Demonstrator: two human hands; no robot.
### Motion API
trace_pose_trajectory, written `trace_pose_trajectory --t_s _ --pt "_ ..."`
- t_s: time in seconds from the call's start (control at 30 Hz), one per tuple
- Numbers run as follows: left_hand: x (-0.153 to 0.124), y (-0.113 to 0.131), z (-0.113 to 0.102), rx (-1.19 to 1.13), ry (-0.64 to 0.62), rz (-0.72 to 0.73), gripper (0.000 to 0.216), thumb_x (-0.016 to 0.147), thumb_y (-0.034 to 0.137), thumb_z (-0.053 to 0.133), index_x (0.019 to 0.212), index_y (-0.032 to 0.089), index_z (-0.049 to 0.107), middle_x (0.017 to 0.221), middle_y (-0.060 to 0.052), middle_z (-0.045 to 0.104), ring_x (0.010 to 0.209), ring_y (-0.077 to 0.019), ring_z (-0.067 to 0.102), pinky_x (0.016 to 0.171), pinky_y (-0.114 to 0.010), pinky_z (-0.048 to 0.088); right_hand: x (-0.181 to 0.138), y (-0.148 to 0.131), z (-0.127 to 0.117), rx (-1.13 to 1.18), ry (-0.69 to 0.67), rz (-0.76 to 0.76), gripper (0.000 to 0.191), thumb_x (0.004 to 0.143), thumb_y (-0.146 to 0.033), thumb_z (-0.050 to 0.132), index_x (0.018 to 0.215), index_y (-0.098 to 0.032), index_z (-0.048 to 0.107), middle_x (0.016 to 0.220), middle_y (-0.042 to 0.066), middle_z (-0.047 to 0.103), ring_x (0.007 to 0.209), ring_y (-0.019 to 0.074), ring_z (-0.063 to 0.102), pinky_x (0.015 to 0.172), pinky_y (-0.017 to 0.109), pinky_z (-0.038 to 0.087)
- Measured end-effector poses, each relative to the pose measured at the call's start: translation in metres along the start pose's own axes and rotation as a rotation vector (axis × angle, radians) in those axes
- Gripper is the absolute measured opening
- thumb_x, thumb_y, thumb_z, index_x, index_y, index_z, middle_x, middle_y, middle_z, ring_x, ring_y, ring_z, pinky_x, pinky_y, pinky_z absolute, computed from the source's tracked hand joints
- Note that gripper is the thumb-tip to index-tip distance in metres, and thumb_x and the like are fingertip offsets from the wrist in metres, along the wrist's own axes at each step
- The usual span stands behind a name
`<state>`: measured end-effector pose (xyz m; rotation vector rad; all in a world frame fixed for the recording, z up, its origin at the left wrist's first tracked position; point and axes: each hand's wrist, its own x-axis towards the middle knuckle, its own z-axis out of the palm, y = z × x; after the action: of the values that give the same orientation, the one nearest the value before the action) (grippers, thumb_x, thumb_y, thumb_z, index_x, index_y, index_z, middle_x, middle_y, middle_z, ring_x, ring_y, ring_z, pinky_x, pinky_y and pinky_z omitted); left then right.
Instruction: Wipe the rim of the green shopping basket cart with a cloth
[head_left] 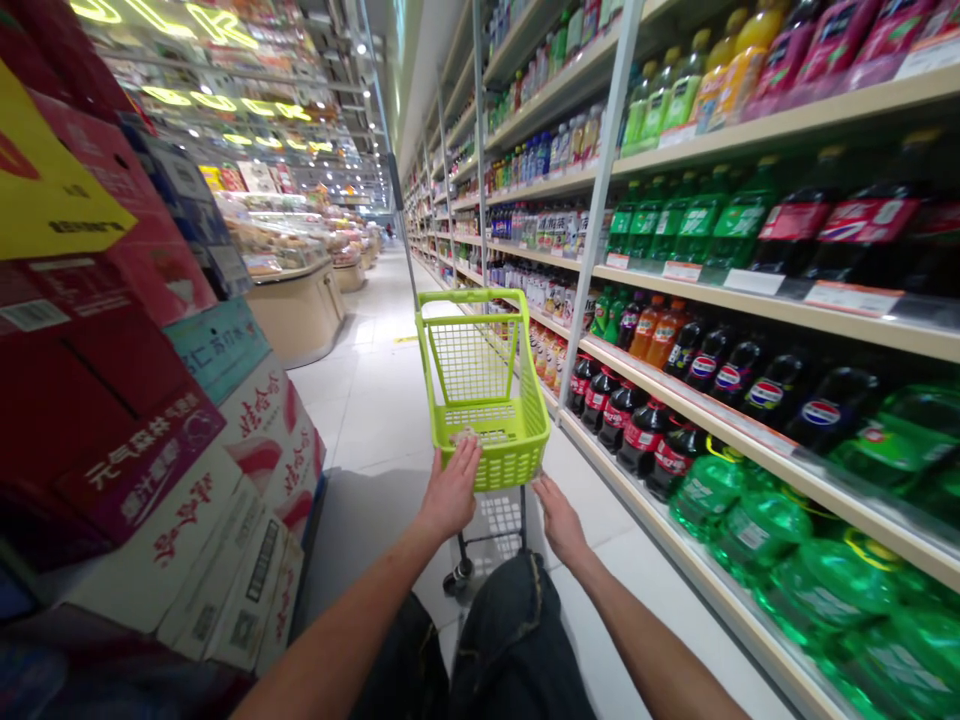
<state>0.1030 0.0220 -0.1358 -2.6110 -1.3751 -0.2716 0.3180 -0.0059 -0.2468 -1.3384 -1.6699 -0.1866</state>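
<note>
A lime-green shopping cart [510, 462] with a lattice basket stands on the floor right in front of me. Its handle bar [474, 296] is on the far side. My left hand [453, 488] is at the near left corner of the basket, fingers stretched out and overlapping the rim; whether they touch it I cannot tell. A small pale item [466, 435] shows just beyond those fingertips, too unclear to name. Lower and to the right, my right hand [561, 518] is beside the near right corner of the basket, fingers extended and holding nothing visible.
Shelves of soda bottles [731, 375] line the right side, with large green bottles [806, 575] at the bottom. Stacked drink cartons [187, 520] rise close on the left. A tiled aisle [375, 300] runs ahead past a rounded display counter [289, 310].
</note>
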Motion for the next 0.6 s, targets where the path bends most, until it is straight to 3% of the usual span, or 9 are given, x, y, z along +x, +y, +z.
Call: trace_pose_trajectory --t_s 0.1,0.2,0.33,0.4,0.5,0.6 --pt "-0.002 -0.010 -0.002 0.003 0.024 -0.128 0.069 0.069 0.013 0.039 0.136 0.009 0.022 0.144 -0.013 0.022 0.134 -0.0241 0.015 0.105 -0.053 0.013 0.011 -0.008 -0.004 -0.006 0.041 -0.011 0.058 0.073 0.002 0.032 0.124 -0.023 0.048 0.133 0.003 0.044 0.126 0.0172 0.035 0.103 0.042 0.035" --pt "-0.006 -0.017 -0.003 -0.013 0.005 -0.140 0.071 0.066 0.011 0.039 0.135 0.007 0.023 0.144 -0.012 0.022 0.134 -0.0235 0.016 0.106 -0.053 0.011 0.022 -0.020 0.001 0.007 0.060 -0.017 0.055 0.076 0.000 0.032 0.125 -0.021 0.047 0.135 0.005 0.040 0.129 0.0193 0.028 0.106 0.047 0.029" --pt "-0.012 -0.026 -0.004 -0.052 0.021 -0.094 0.070 0.067 0.012 0.038 0.135 0.008 0.024 0.144 -0.010 0.022 0.134 -0.0217 0.016 0.107 -0.051 0.011 -0.002 -0.031 0.015 0.039 -0.065 -0.111 0.051 0.076 -0.002 0.033 0.117 -0.024 0.055 0.118 0.005 0.058 0.116 0.0172 0.048 0.092 0.039 0.047" --pt "-0.014 -0.032 -0.002 -0.054 0.066 -0.155 0.068 0.068 0.012 0.038 0.135 0.007 0.024 0.145 -0.011 0.020 0.134 -0.0221 0.016 0.107 -0.051 0.012 -0.005 -0.041 0.016 0.048 -0.076 -0.127 0.051 0.076 -0.002 0.034 0.117 -0.025 0.054 0.116 0.005 0.059 0.112 0.0159 0.051 0.089 0.036 0.050" --pt "-0.018 -0.039 0.003 -0.050 0.080 -0.254 0.068 0.069 0.010 0.037 0.135 0.006 0.022 0.144 -0.013 0.021 0.133 -0.0227 0.018 0.106 -0.050 0.016 0.023 -0.068 0.017 0.073 -0.030 -0.162 0.053 0.079 -0.001 0.032 0.125 -0.023 0.046 0.128 0.006 0.050 0.123 0.0158 0.040 0.101 0.039 0.039" --pt "-0.021 -0.043 0.007 -0.052 0.035 -0.246 0.070 0.067 0.007 0.036 0.136 0.007 0.021 0.144 -0.012 0.022 0.133 -0.0208 0.019 0.106 -0.047 0.020 0.047 -0.089 0.032 0.097 -0.029 -0.280 0.049 0.083 -0.003 0.032 0.125 -0.022 0.046 0.129 0.006 0.049 0.127 0.0164 0.033 0.104 0.041 0.034"
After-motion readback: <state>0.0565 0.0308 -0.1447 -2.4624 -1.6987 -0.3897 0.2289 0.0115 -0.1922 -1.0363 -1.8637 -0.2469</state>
